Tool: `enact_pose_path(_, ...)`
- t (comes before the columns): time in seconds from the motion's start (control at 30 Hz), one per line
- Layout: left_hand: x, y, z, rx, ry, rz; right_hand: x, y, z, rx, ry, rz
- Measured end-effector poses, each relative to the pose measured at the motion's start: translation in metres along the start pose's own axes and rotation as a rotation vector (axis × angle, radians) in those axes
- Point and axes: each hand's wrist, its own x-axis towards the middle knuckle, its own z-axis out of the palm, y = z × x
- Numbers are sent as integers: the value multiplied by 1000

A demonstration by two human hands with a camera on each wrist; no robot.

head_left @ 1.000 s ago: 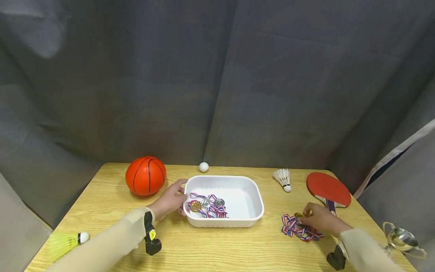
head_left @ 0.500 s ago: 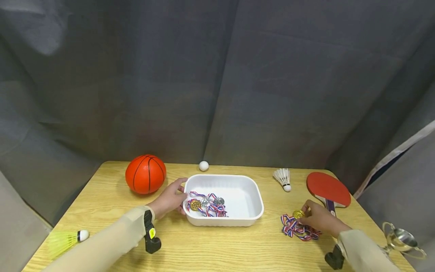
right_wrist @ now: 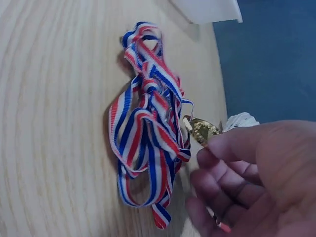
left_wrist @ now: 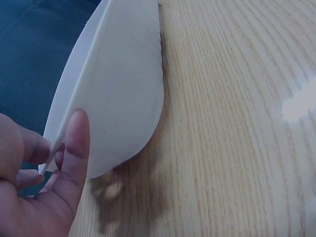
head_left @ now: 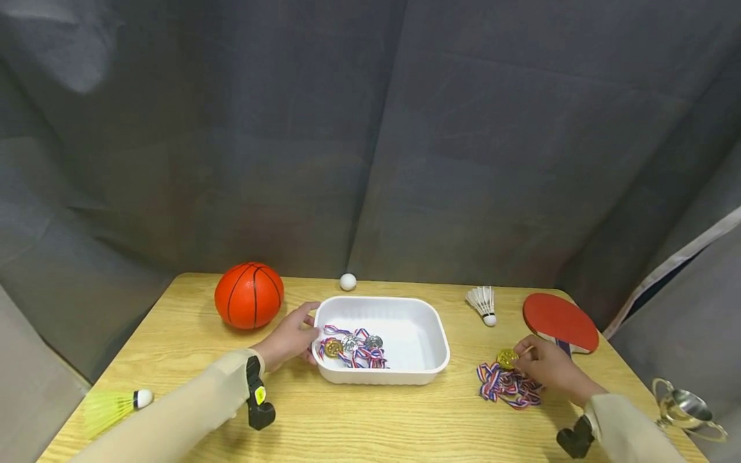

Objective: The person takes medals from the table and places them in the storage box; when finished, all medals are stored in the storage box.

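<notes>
A white plastic tray (head_left: 382,376) stands mid-table, with gold and silver medals (head_left: 350,343) and their striped ribbons bunched at its left end. My left hand (head_left: 292,337) grips the tray's left rim; in the left wrist view the thumb (left_wrist: 77,143) lies along the outer wall and fingers curl over the rim. To the right, my right hand (head_left: 547,365) pinches a gold medal (head_left: 507,359) by its edge, between thumb and fingers. Just below it lies a heap of red, white and blue ribbons (right_wrist: 148,133) on the table; other medals in that heap are mostly hidden.
An orange basketball (head_left: 249,296) sits behind my left hand, and a white ball (head_left: 348,282) behind the tray. A white shuttlecock (head_left: 482,305), a red table tennis paddle (head_left: 561,321) and a trophy cup (head_left: 686,409) are rightward. A yellow shuttlecock (head_left: 112,410) lies front left.
The right hand has raised the gold medal slightly, so its face now shows above the ribbon heap. My left hand keeps its place on the tray rim.
</notes>
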Motion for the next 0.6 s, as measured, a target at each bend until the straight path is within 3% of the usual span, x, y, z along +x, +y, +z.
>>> enact_pose_path(0.33,0,2,0,3,5,-1,2,-11,-17,308,-15,58)
enact_pose_path(0.6,0,1,1,6,-2,-2,1,-20,-19,481,-10,-29)
